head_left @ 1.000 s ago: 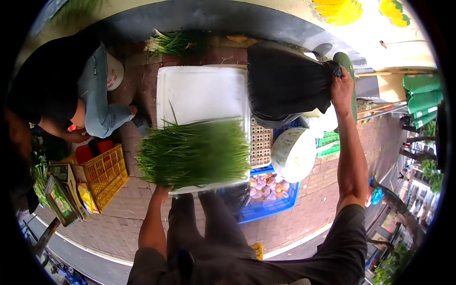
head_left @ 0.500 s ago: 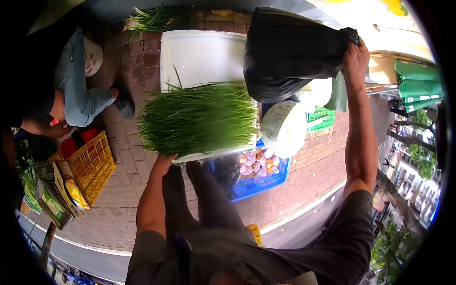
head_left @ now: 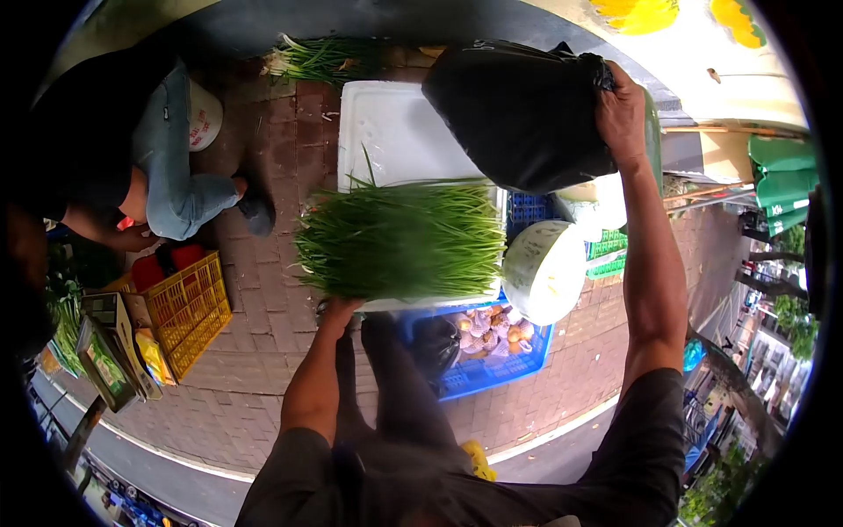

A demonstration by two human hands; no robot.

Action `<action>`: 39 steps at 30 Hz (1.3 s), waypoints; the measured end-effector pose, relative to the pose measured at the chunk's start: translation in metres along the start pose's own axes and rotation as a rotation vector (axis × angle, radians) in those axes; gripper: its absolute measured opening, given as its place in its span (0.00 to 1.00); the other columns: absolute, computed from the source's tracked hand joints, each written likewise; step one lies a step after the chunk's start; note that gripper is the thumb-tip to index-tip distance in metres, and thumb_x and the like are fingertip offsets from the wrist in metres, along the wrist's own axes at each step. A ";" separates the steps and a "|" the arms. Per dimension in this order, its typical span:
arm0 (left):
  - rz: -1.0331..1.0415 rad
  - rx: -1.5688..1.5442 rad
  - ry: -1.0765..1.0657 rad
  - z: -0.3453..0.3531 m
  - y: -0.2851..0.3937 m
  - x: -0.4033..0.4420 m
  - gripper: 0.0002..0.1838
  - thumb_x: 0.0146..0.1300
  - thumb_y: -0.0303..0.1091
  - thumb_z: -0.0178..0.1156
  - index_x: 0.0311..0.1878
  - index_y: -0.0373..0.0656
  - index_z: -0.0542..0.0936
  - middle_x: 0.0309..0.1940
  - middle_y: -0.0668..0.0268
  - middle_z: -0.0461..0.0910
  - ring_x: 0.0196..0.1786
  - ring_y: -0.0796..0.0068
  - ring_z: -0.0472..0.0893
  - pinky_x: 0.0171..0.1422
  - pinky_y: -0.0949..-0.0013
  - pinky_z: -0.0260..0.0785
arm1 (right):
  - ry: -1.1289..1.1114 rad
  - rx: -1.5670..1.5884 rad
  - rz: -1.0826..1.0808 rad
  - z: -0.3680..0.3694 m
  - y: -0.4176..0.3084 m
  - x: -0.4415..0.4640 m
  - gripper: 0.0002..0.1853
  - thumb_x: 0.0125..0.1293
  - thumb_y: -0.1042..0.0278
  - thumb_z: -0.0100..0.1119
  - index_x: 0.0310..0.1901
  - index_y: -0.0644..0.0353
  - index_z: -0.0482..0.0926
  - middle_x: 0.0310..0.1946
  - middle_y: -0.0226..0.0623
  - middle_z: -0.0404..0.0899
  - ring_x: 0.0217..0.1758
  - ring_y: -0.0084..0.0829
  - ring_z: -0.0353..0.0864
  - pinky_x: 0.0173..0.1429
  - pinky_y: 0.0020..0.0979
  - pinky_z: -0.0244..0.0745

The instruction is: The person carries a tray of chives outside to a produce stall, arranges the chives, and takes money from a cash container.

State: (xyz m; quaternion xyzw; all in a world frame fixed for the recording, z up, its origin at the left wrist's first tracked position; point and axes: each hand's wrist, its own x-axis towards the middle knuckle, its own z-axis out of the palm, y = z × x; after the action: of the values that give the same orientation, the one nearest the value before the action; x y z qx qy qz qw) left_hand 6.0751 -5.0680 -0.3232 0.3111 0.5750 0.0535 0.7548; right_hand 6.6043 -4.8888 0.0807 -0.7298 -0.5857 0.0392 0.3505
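My right hand (head_left: pixel 622 114) is closed around the gathered neck of a black plastic bag (head_left: pixel 522 119). The full, bulging bag hangs tilted above the right part of a white foam box (head_left: pixel 386 132). A thick bundle of long green garlic chives (head_left: pixel 399 241) lies over the near half of the box, blurred in the middle. At the near left corner of the chives, my left hand (head_left: pixel 338 312) touches their edge or the white rim below. Its fingers are mostly hidden, so I cannot tell what they grip.
A blue crate (head_left: pixel 492 378) holds bulbs in netting and a dark bag. Beside it stands a white round tub (head_left: pixel 544 272). Spring onions (head_left: pixel 320 60) lie by the wall. On the left a person in jeans (head_left: pixel 171 167) sits behind a yellow crate (head_left: pixel 189 312).
My right hand has carried the black bag to the left, and the bag now tilts over the foam box. My left hand stays at the chives' corner. The whole view has shifted slightly.
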 end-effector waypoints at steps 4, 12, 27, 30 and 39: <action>-0.063 0.028 0.055 0.011 0.026 -0.024 0.39 0.55 0.34 0.70 0.68 0.35 0.64 0.62 0.57 0.71 0.62 0.60 0.71 0.65 0.63 0.63 | -0.202 -0.018 0.004 0.105 0.028 -0.025 0.09 0.56 0.77 0.51 0.38 0.65 0.77 0.32 0.59 0.78 0.42 0.61 0.77 0.44 0.49 0.72; -0.195 -0.016 0.013 -0.007 0.064 -0.073 0.46 0.63 0.41 0.64 0.79 0.45 0.49 0.72 0.52 0.62 0.74 0.55 0.61 0.74 0.50 0.51 | -0.368 -0.100 0.165 0.145 0.028 -0.112 0.15 0.59 0.71 0.63 0.47 0.65 0.77 0.34 0.59 0.79 0.47 0.61 0.77 0.47 0.47 0.73; -0.170 0.033 0.153 -0.141 0.009 -0.186 0.32 0.67 0.40 0.59 0.71 0.42 0.64 0.56 0.57 0.78 0.52 0.61 0.81 0.51 0.60 0.73 | -0.638 -0.057 0.893 0.076 -0.101 -0.507 0.19 0.64 0.56 0.60 0.48 0.64 0.80 0.38 0.55 0.83 0.45 0.53 0.83 0.49 0.44 0.76; -0.210 0.090 0.172 -0.177 -0.013 -0.211 0.31 0.66 0.40 0.59 0.70 0.43 0.65 0.53 0.59 0.79 0.47 0.63 0.81 0.47 0.61 0.73 | -0.968 0.002 0.935 0.101 -0.154 -0.606 0.24 0.59 0.53 0.65 0.48 0.65 0.80 0.40 0.54 0.83 0.49 0.54 0.82 0.55 0.46 0.76; -0.315 0.044 0.323 -0.222 -0.049 -0.282 0.32 0.66 0.42 0.59 0.71 0.43 0.64 0.50 0.60 0.79 0.46 0.64 0.81 0.45 0.62 0.73 | -0.323 -0.356 0.393 0.169 -0.076 -0.443 0.33 0.64 0.52 0.61 0.61 0.71 0.68 0.63 0.58 0.68 0.67 0.56 0.66 0.74 0.56 0.54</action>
State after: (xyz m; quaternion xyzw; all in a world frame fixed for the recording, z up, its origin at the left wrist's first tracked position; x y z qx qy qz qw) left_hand 5.7675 -5.1403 -0.1462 0.2211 0.7310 -0.0285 0.6450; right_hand 6.3245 -5.1958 -0.1609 -0.8632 -0.4793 0.1185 0.1053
